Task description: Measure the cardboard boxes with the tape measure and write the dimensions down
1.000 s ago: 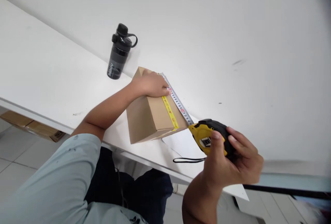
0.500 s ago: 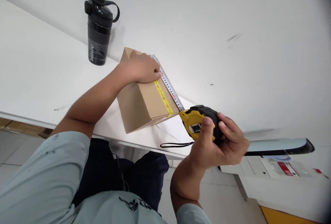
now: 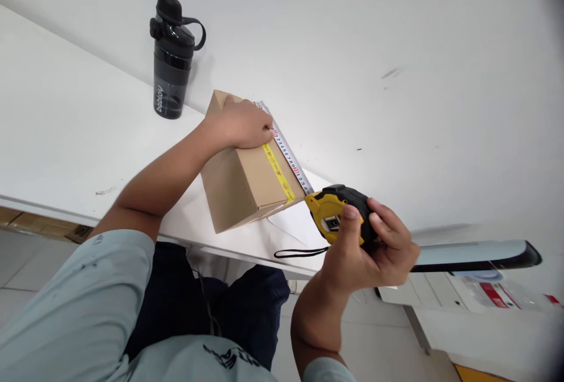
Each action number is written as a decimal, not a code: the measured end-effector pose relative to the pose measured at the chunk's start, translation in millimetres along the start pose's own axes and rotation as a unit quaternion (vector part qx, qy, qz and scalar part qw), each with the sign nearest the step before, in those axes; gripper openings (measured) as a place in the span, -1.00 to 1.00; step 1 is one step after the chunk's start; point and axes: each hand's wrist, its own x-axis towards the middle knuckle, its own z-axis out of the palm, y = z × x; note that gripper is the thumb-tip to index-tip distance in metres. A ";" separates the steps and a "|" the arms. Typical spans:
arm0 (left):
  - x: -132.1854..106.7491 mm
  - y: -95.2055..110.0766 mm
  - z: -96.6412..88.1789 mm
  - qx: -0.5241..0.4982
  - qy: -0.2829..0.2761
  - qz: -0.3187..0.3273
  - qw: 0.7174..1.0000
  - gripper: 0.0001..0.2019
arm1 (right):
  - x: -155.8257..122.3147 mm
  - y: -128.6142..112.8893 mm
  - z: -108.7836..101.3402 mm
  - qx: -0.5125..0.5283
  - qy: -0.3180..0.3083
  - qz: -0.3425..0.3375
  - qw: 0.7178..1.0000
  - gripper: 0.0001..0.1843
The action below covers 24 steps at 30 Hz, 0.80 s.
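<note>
We see a yellow-and-black tape measure [image 3: 321, 205] gripped in the right hand [image 3: 372, 255], its thumb laid across the yellow face and its fingers wrapped round the black back. From the case, the steel blade [image 3: 291, 158] runs away from those fingers along the far edge of a cardboard box [image 3: 251, 179], up to the left hand [image 3: 242, 123]. That hand presses on the box top with fingertips touching the blade; the other fingers are hidden, so we cannot tell how tightly they close.

The box sits below the left fingers, tilted in our view, with a strip of yellow tape [image 3: 278, 171] running beside the blade; its inside is hidden. The case's mouth is just beside the box corner nearest the right fingers, and a black wrist loop [image 3: 300, 253] hangs from it.

Beyond the left hand, well apart from its fingers, a black drinking bottle [image 3: 170, 70] stands capped on the white table [image 3: 74, 117], near the wall [image 3: 374, 35]; we cannot make out its contents.
</note>
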 end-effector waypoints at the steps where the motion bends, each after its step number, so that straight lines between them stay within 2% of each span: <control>1: -0.2 -0.8 0.5 -0.005 0.004 0.003 1.000 -0.58 | -1.6 1.2 -0.3 -0.001 0.004 -0.002 1.000 -0.69; 5: -0.8 -3.3 2.3 -0.047 0.046 0.023 0.998 -0.47 | 0.5 13.0 2.2 0.025 0.051 0.037 0.998 -0.67; 9: -8.0 -2.2 -2.2 -0.047 0.150 0.032 0.987 -0.34 | 26.3 45.5 16.0 0.118 0.089 0.092 0.985 -0.64; 11: -17.8 -0.5 -9.8 -0.027 0.209 0.021 0.977 -0.32 | 44.7 70.8 25.8 0.179 0.056 0.112 0.976 -0.60; 13: -31.8 1.1 -20.9 -0.014 0.262 -0.001 0.965 -0.28 | 60.3 99.5 35.2 0.239 -0.003 0.143 0.961 -0.55; 15: -48.0 1.8 -33.8 -0.019 0.286 -0.032 0.957 -0.24 | 68.7 128.4 43.2 0.275 -0.045 0.170 0.945 -0.50; 17: -63.1 1.6 -45.7 -0.046 0.276 -0.061 0.958 -0.22 | 68.0 155.3 49.7 0.288 -0.055 0.198 0.935 -0.44; 20: -75.3 -0.3 -56.6 -0.084 0.233 -0.066 0.966 -0.23 | 54.1 190.4 56.8 0.286 -0.019 0.240 0.928 -0.38; 24: -66.9 -2.7 -56.7 -0.110 0.116 -0.013 0.987 -0.23 | 29.7 224.6 58.6 0.249 0.021 0.280 0.927 -0.30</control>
